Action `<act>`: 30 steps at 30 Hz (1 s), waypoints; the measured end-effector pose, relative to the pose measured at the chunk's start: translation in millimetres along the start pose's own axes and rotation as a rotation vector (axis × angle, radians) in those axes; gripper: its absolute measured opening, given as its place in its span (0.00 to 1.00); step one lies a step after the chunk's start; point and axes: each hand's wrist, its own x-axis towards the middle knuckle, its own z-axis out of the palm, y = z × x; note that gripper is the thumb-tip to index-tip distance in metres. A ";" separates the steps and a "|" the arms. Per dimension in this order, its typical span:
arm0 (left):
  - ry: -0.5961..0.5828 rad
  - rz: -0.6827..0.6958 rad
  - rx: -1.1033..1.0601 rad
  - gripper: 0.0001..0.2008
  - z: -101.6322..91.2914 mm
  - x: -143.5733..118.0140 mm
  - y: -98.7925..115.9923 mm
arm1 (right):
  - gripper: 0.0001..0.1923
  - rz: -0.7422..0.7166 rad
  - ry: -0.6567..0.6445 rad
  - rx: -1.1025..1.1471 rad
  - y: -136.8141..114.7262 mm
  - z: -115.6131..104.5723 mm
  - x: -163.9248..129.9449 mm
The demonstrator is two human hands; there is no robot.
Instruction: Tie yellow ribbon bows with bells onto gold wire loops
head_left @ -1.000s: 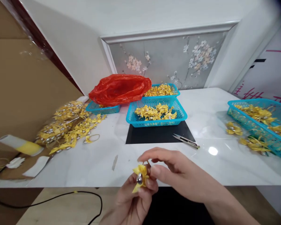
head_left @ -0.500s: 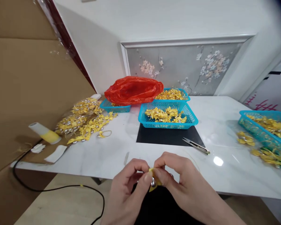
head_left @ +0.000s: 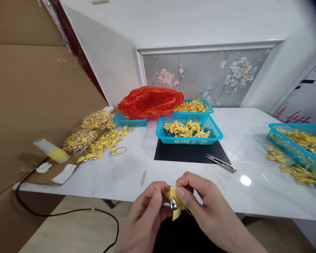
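I see the yellow ribbon bow (head_left: pixel 175 203) with its silver bell now turned bell-up and pinched between my left hand (head_left: pixel 144 219) and right hand (head_left: pixel 209 211) — both closed on it, nearer together than a second ago — so the fiddling at its knot goes on.

Red plastic bag (head_left: pixel 150 101) behind blue basket (head_left: pixel 189 140), snips (head_left: pixel 221 163) on black mat (head_left: pixel 184 154).

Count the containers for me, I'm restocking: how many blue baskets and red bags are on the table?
Blue baskets: 4
Red plastic bags: 1
Total: 5
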 end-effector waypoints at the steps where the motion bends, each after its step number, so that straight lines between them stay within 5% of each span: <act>1: -0.006 0.069 0.055 0.13 -1.1 -0.6 2.9 | 0.13 -0.012 -0.003 -0.047 -1.0 -0.3 0.0; 3: -0.047 0.146 0.163 0.11 -2.6 -1.5 7.2 | 0.12 -0.018 -0.019 -0.079 -2.0 -0.5 0.7; 6: -0.078 0.084 0.228 0.13 -2.8 -1.6 8.9 | 0.11 0.002 -0.041 -0.011 -0.8 -1.2 2.0; 11: -0.004 0.059 0.234 0.14 -1.9 -0.8 6.3 | 0.13 0.194 -0.014 0.507 7.4 -10.2 2.9; 14: 0.009 0.082 0.293 0.10 -1.4 -0.6 6.2 | 0.14 0.153 0.075 0.708 11.4 -15.7 4.0; 21: 0.139 0.200 0.387 0.10 4.8 -3.1 2.3 | 0.08 0.167 -0.117 0.245 5.6 -4.1 2.2; 30: 0.135 0.109 0.238 0.22 -0.6 -12.0 1.2 | 0.16 0.184 -0.130 0.293 1.0 -2.4 9.0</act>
